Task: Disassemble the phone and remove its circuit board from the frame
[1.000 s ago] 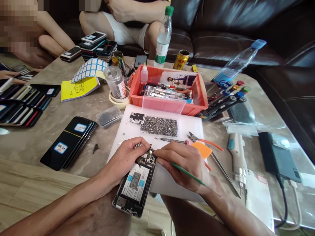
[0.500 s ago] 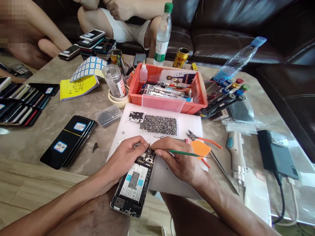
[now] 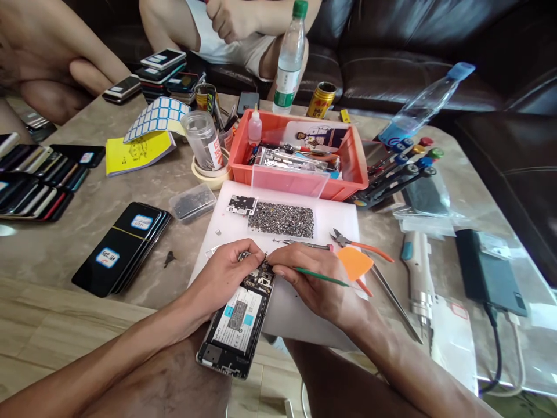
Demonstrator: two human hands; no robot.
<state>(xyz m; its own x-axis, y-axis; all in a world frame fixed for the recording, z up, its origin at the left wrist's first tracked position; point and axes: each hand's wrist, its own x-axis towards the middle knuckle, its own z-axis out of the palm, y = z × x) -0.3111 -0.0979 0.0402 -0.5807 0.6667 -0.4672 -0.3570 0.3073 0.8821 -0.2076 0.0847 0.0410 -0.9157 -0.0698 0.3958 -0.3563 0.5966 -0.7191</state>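
My left hand is closed around the upper left side of an opened smartphone, thumb near its top. The phone slants over my lap and the mat's edge, its circuit board and white-labelled battery bare. My right hand pinches a thin green tool, whose back end sticks out to the right. Its working tip is hidden behind my fingers at the phone's top edge. An orange triangular pick and cutting pliers lie just right of this hand.
Beyond my hands, a tray of tiny screws sits on the white mat. Behind stands a red bin of parts. Taped phones lie left, an electric screwdriver right. Another person's hand shows across the table.
The green tool's back end has dipped and swung slightly left, away from over the orange pick. Both my hands stay at the phone's top. The person opposite has shifted their arm and hand.
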